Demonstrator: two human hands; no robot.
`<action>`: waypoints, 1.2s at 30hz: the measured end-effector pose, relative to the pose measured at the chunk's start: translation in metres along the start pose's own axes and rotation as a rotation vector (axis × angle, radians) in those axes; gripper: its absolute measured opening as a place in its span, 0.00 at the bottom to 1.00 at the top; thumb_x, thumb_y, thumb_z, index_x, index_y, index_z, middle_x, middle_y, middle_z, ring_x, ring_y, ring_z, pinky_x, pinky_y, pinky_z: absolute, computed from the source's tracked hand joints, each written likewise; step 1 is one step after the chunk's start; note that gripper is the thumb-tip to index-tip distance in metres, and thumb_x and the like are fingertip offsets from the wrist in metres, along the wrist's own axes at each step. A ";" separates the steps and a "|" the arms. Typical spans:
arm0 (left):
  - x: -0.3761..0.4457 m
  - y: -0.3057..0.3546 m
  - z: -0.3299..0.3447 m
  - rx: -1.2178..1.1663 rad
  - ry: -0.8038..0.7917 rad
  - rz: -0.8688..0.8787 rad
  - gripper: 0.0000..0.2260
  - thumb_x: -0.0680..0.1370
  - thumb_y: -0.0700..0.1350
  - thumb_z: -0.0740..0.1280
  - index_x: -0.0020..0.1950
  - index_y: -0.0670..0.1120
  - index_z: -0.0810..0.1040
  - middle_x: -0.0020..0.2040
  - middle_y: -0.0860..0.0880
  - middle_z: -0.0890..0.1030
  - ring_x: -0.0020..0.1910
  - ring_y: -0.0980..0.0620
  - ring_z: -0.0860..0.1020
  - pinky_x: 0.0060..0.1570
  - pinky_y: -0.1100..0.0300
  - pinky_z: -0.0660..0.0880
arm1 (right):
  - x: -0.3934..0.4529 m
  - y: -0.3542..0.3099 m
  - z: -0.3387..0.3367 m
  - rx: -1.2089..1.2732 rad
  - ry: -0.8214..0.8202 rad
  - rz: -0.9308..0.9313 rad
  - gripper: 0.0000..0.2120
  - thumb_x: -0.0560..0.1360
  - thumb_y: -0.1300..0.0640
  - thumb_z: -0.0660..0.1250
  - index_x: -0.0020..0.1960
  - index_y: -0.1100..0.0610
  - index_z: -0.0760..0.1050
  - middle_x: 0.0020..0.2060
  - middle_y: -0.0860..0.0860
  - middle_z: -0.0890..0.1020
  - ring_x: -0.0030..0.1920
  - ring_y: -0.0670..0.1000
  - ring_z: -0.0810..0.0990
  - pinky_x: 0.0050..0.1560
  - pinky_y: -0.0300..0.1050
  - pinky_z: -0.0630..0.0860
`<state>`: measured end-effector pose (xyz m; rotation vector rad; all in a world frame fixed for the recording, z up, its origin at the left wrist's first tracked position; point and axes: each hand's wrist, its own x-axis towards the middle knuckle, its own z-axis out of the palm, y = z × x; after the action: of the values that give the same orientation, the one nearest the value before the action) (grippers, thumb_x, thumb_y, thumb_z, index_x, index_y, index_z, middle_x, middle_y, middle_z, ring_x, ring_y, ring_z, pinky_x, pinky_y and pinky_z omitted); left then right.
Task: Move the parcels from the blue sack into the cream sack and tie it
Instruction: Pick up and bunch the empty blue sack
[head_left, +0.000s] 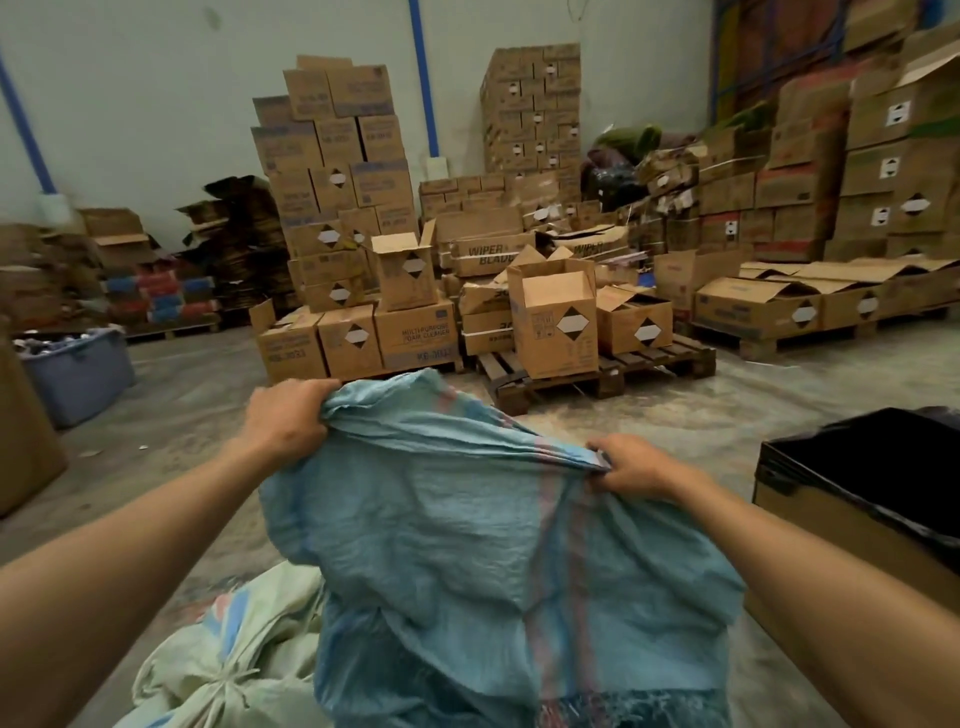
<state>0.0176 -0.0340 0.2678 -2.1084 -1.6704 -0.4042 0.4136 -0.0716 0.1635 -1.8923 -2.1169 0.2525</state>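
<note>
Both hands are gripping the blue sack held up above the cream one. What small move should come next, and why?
Probably lift and shake the blue sack a little. The left hand and right hand hold bunched corners at its raised end, and it hangs limp over the cream sack. No parcels show, so a shake would likely free any left inside.

Stacked cartons (337, 208) (pallets (597, 374) beneath)

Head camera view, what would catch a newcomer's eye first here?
A crumpled blue woven sack fills the centre foreground, bunched in the grip of the left hand and right hand. Lower left lies a tied cream woven sack; behind stand stacked brown cardboard boxes.
</note>
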 end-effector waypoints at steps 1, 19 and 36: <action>0.000 0.000 0.003 0.002 -0.090 -0.082 0.17 0.73 0.44 0.67 0.60 0.56 0.74 0.54 0.50 0.82 0.56 0.46 0.78 0.57 0.47 0.70 | 0.000 0.004 -0.004 0.004 0.022 0.004 0.11 0.73 0.53 0.70 0.55 0.48 0.76 0.52 0.50 0.81 0.53 0.53 0.79 0.54 0.49 0.76; -0.014 0.117 0.055 0.124 0.064 0.108 0.04 0.75 0.44 0.68 0.49 0.50 0.81 0.62 0.48 0.68 0.62 0.47 0.63 0.60 0.47 0.61 | -0.031 -0.048 -0.047 -0.228 -0.236 -0.167 0.16 0.69 0.54 0.75 0.55 0.50 0.78 0.48 0.46 0.79 0.50 0.50 0.77 0.50 0.45 0.73; -0.011 0.141 0.054 -0.602 -0.246 -0.679 0.13 0.79 0.38 0.62 0.62 0.43 0.78 0.67 0.37 0.59 0.52 0.40 0.75 0.63 0.53 0.72 | -0.048 -0.045 0.002 -0.589 0.059 0.303 0.15 0.78 0.61 0.59 0.61 0.53 0.78 0.56 0.50 0.82 0.57 0.54 0.81 0.44 0.46 0.73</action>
<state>0.1501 -0.0441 0.1954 -1.9441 -2.6710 -0.9847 0.3748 -0.1244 0.1712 -2.5055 -1.9986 -0.4107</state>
